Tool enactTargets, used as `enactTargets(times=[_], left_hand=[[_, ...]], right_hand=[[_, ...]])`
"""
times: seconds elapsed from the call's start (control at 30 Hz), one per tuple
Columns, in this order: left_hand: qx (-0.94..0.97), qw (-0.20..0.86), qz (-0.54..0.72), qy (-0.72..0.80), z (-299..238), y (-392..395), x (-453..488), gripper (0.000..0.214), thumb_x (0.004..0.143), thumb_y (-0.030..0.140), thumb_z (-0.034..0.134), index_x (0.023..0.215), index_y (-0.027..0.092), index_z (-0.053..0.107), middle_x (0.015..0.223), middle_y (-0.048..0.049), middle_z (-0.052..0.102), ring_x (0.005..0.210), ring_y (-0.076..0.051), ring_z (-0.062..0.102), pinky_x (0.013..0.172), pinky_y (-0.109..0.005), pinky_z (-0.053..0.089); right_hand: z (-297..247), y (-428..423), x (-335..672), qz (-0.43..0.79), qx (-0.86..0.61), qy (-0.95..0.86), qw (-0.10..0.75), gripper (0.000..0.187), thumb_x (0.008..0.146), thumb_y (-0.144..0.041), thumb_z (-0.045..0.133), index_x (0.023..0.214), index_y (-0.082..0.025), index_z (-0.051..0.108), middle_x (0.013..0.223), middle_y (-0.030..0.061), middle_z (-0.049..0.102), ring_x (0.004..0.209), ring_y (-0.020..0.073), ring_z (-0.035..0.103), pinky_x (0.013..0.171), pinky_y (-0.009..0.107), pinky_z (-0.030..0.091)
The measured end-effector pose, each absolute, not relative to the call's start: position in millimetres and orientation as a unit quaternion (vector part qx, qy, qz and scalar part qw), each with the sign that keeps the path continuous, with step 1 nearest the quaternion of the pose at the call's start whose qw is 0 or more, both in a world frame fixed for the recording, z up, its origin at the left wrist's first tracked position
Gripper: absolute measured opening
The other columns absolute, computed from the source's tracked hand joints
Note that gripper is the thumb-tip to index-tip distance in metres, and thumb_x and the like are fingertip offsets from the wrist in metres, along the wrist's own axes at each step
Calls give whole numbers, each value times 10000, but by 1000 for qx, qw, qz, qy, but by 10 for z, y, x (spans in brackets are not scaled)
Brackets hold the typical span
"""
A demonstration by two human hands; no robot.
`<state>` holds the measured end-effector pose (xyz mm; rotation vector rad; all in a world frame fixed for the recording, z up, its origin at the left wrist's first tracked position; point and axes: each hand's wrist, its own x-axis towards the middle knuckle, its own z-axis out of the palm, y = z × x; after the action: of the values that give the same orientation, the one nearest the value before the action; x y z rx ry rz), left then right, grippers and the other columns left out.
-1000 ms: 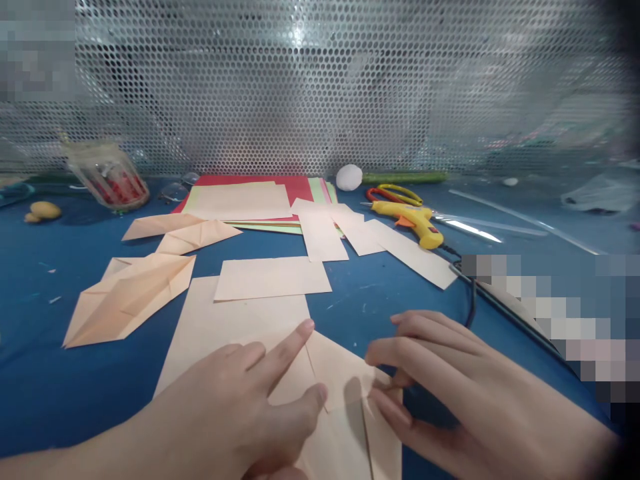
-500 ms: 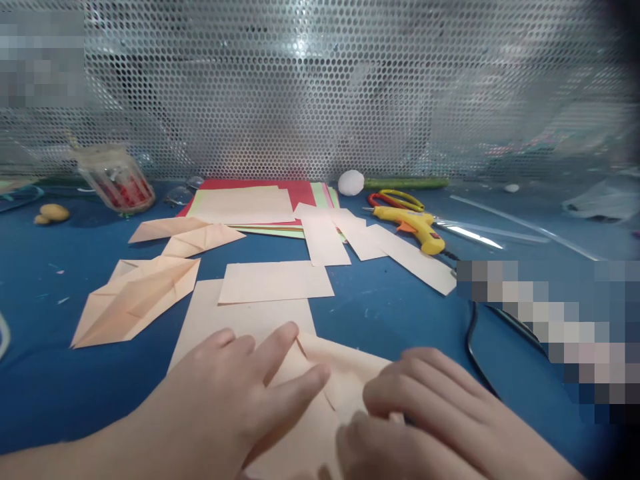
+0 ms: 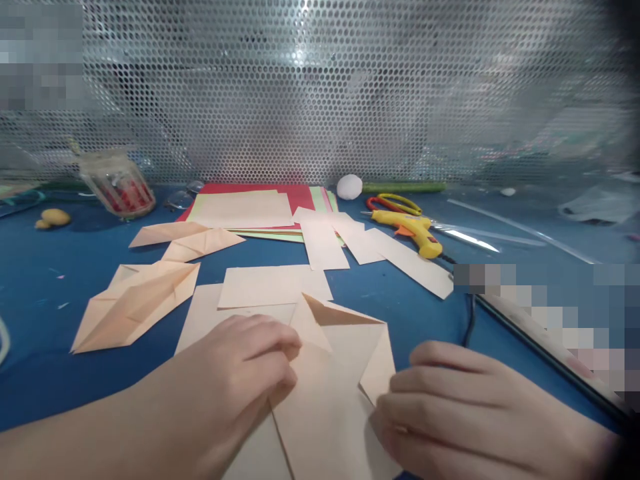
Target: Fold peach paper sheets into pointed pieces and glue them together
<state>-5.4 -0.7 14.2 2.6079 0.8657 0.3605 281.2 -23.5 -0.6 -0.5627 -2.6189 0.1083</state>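
A peach-coloured sheet of paper lies in front of me with folds at its upper corners; the far edge flap stands slightly raised. My left hand has its fingers closed on the sheet's left edge. At the right edge, my right hand is curled with its fingertips on the paper; its thumb is mostly hidden. Beneath and beyond the sheet lie a larger flat sheet and a small paper rectangle. Two folded paper pieces rest to the left.
Paper strips and a stack of coloured paper lie farther back. A yellow glue gun, scissors, a white ball and a dark cable are to the right. A jar stands at back left.
The folded sheet has shifted away from me and its folded corners show more fully. My left fingers have drawn together at its left edge; my right hand has moved slightly right.
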Motion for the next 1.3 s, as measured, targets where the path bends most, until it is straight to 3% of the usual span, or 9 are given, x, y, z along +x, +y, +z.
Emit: enactTargets(times=[0.23,0.4,0.57,0.73,0.97,1.13,1.23,1.3], left_hand=[[920,249,194,233,91,29,-78,347,881,-38,421,951,222,640,1101,0,702,1010,-120,663,920,-185,508],[925,281,201,156,15,73,-78,220,954,17,515,953,182,661,1033,-42,735,1042,-153,671,1027,-251,486],[925,277,247,73,-169,168,-115,215,981,134,500,1121,210,646,1122,-52,745,1123,-168,665,1125,-292,395],[948,215,229,45,-214,163,-121,258,1082,192,394,1209,221,616,1192,-41,742,1208,-144,631,1180,-285,300],[981,137,135,38,16,97,-73,347,1113,172,256,1261,133,566,1284,-63,699,1266,-156,580,1193,-282,243],[988,91,121,29,55,83,-72,359,1112,181,265,1275,97,574,1331,-55,672,1279,-170,554,1209,-274,150],[991,88,95,45,47,55,-72,371,1117,201,262,1290,117,580,1343,-30,663,1283,-170,538,1219,-281,99],[991,97,84,50,43,44,-60,359,1112,195,274,1299,132,573,1355,-28,649,1297,-168,518,1220,-288,88]], right_hand=[[60,-7,2859,161,-217,-937,222,279,1057,-126,389,864,-222,565,895,30,721,842,135,665,793,263,521],[63,23,2889,176,-231,-934,208,316,904,58,424,862,-241,517,898,11,686,856,121,657,797,246,529],[40,8,2899,197,-269,-923,191,347,850,81,380,821,-249,486,918,-5,673,873,121,645,778,249,533],[45,-41,2912,233,-288,-910,183,362,757,91,360,813,-248,476,924,11,644,875,141,637,759,268,533],[61,-58,2918,264,-287,-904,179,307,695,-3,536,886,-242,558,970,13,633,896,168,603,831,313,500],[111,-36,2891,316,-294,-890,145,293,659,-20,555,868,-221,597,887,25,618,837,185,596,774,327,486],[133,-31,2889,362,-307,-870,135,251,685,-49,574,868,-213,621,864,25,613,843,187,585,764,318,488],[136,-23,2895,386,-314,-858,126,193,778,-70,596,892,-215,653,889,25,625,883,182,587,804,312,486]])
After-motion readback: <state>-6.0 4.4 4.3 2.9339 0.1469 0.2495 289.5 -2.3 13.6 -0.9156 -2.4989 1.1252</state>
